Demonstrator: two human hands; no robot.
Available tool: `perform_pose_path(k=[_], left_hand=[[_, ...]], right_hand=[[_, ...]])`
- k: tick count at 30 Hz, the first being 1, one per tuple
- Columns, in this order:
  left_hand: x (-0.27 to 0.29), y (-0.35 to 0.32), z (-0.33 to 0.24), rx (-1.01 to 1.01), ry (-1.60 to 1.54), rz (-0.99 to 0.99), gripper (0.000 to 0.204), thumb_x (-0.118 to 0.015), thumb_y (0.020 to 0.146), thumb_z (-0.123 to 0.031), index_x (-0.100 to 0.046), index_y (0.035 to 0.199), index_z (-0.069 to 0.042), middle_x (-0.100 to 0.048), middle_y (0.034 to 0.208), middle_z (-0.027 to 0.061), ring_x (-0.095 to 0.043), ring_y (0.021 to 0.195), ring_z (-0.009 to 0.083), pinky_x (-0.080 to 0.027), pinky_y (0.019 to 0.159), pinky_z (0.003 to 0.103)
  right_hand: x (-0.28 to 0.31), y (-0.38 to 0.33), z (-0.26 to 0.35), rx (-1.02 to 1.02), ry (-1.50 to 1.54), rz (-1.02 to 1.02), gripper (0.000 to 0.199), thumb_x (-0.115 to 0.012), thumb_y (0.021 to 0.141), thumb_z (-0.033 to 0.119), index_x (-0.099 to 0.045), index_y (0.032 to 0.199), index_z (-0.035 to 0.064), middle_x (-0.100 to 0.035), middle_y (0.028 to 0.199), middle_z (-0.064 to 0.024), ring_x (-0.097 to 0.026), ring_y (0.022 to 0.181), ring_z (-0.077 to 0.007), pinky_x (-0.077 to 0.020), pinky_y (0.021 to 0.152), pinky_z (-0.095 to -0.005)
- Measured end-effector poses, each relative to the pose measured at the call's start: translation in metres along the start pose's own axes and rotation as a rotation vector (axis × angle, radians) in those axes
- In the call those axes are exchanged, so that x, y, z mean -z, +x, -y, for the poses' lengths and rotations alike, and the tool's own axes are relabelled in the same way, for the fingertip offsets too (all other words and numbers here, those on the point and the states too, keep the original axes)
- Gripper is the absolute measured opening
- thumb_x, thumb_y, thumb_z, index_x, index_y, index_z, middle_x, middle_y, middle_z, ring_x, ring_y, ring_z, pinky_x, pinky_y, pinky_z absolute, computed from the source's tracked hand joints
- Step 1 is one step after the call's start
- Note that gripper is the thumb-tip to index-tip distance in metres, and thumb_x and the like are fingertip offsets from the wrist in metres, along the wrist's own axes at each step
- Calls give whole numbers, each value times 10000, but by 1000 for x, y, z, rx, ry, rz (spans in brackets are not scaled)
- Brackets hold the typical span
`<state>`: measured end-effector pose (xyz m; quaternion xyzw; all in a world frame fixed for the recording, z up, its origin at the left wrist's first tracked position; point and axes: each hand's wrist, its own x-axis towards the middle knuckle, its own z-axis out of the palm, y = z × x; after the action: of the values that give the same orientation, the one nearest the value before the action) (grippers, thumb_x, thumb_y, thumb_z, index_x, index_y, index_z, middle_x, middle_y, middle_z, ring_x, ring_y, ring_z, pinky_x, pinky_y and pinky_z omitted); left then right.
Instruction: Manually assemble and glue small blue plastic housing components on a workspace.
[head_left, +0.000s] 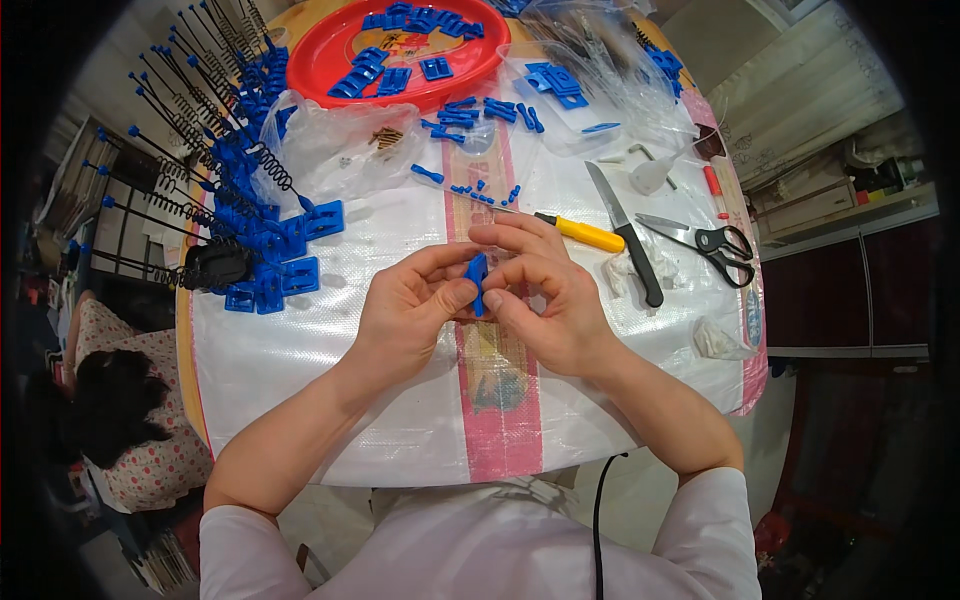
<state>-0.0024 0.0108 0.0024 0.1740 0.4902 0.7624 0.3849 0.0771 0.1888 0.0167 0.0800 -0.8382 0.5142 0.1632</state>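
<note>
A small blue plastic piece is held upright between my two hands over the middle of the table. My left hand pinches it from the left with thumb and fingers. From the right, the thumb and index finger of my right hand press on the same piece. My fingers hide part of it. Just beyond my right hand lies a screwdriver with a yellow handle. Small blue pegs and blue connector pieces are scattered on the white woven sheet ahead of my hands.
Blue bases with black springs and rods crowd the left side. At the back sits a red tray of blue parts; nearby, a clear bag has brass-coloured screws. Rightward lie a knife, scissors and a white bottle.
</note>
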Motion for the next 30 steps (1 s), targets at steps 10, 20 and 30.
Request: perform_pose_path(k=[10,20,30], left_hand=[[2,0,2,-59,-40,60,429,-592,987,-91,-471,1376,44,-625,1213,133,-630,1088,184,-555,928,328],[-3,-2,1,-46,-7,73,442,-548,969,-16,-475,1403,24,-618,1245,95,-611,1110,164,-486,980,313],[-5,-4,0,-17,28,41,434,-554,976,-37,-488,1401,23,-635,1224,83,-625,1041,136,-493,889,277]], right_hand=[[3,7,-1,147,-147,-113,145,-704,752,-4,-643,876,42,-619,1196,-117,-512,1193,-329,-413,1007,-444],[8,9,-4,264,-219,-161,256,-774,700,7,-690,929,84,-621,1179,-115,-551,1127,-323,-467,918,-417],[11,11,-1,271,-299,-137,246,-780,688,19,-684,901,94,-615,1201,-110,-543,1152,-335,-455,942,-428]])
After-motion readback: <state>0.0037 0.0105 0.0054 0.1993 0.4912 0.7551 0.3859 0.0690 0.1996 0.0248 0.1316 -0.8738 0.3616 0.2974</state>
